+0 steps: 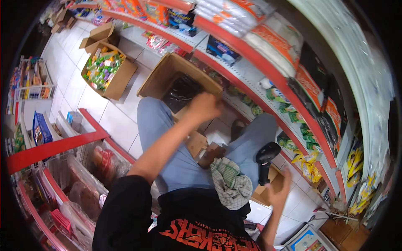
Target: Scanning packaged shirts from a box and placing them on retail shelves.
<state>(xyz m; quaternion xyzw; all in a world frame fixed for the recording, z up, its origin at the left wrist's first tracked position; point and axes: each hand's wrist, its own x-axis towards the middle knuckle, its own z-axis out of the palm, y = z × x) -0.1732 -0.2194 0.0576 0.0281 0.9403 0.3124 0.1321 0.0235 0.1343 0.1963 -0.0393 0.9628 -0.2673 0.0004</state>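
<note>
My left hand reaches over the near right side of an open cardboard box. Its fingers are curled and blurred, so I cannot tell whether anything is in them. A black plastic bag or wrapped item lies inside that box. My right hand is beside my right thigh, fingers spread. Close to its thumb is the handle end of a black handheld barcode scanner, which appears against my right leg. A green-and-white checked cloth is draped over my lap.
Another cardboard box holds many small colourful packs on the tiled floor. Red-edged shelves with packaged goods run along the right. Wire-divided shelving stands at left. A smaller open box sits beyond my right leg.
</note>
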